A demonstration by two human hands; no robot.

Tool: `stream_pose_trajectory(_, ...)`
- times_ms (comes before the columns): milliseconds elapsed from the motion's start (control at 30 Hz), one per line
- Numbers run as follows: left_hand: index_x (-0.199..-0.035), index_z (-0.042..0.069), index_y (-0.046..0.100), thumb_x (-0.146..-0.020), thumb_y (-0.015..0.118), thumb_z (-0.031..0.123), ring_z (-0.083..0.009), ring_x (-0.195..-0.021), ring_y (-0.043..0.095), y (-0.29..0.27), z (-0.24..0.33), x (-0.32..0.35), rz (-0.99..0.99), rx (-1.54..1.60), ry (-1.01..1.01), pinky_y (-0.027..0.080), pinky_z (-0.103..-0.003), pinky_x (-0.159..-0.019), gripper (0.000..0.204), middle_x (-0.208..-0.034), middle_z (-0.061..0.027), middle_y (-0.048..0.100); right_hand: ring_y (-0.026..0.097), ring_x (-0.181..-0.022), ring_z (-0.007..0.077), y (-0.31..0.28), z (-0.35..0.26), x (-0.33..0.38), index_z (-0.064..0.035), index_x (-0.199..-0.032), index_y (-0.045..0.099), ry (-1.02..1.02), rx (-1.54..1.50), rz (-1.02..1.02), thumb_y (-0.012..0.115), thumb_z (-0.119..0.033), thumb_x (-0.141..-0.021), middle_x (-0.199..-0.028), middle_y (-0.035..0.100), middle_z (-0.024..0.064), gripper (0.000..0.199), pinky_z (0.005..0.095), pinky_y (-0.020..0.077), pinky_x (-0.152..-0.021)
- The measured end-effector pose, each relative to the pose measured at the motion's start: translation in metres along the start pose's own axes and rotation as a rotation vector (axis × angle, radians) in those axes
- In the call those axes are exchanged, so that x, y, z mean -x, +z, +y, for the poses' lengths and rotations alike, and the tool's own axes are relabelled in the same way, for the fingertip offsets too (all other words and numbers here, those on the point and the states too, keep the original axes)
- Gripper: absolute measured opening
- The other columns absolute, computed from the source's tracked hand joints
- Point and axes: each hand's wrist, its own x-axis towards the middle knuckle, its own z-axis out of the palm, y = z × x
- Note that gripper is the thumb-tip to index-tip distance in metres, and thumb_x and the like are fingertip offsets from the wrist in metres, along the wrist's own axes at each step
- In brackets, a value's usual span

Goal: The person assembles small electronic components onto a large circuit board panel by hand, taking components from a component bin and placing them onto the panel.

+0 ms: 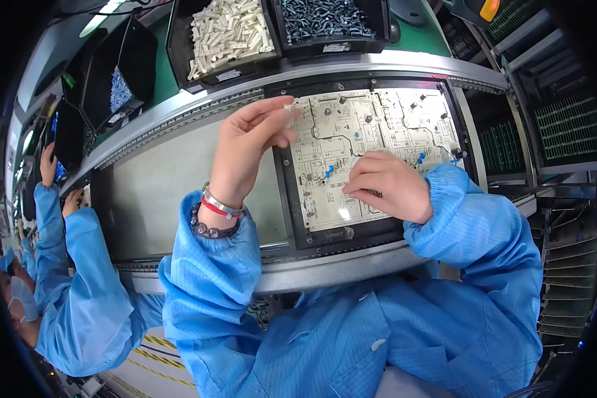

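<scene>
A cream-coloured circuit board (325, 207) lies in a black frame (286, 192) in front of me, with blue and dark components standing on it. My left hand (249, 136) is at the board's upper left corner. Its thumb and fingertips pinch a small whitish, ridged strip-like part (290, 117), partly covered by the fingers. Over the lower middle of the board is my right hand (393, 187), palm down, with its fingers drawn together near the surface. What those fingers hold, if anything, is hidden.
Beyond the rail (351, 65) stand a black bin of white parts (232, 36) and another of dark metallic parts (328, 20). A pale panel (186, 179) lies left of the frame. Racks of boards (567, 126) stand at right. A co-worker's blue sleeve (89, 265) is at left.
</scene>
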Motion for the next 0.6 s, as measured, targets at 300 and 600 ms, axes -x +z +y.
stream_pose_trajectory(300, -0.101, -0.002, 0.064, -0.082, 0.06, -0.001, -0.0217, -0.098, 0.061, 0.013, 0.001, -0.001, -0.082, 0.184, 0.037, 0.046, -0.028, -0.089, 0.02, -0.111, -0.012, 0.06, 0.054, -0.079, 0.0216, 0.004, -0.008, 0.001, -0.007, -0.087, 0.065, -0.071, 0.216, -0.005, 0.065, -0.007, -0.07, -0.083, 0.057, 0.0032, 0.017, 0.031, 0.0462, -0.069)
stream_pose_trajectory(600, -0.096, -0.005, 0.063, -0.077, 0.06, -0.008, -0.0181, -0.096, 0.06, 0.06, -0.001, -0.003, -0.302, -0.107, 0.082, 0.048, -0.027, -0.085, 0.02, -0.107, -0.0113, 0.058, 0.064, -0.09, 0.0246, -0.108, 0.033, -0.096, -0.0028, -0.112, 0.059, 0.003, 0.198, 0.343, 0.06, -0.005, -0.081, -0.1, 0.065, 0.0134, 0.031, 0.032, 0.0512, -0.077)
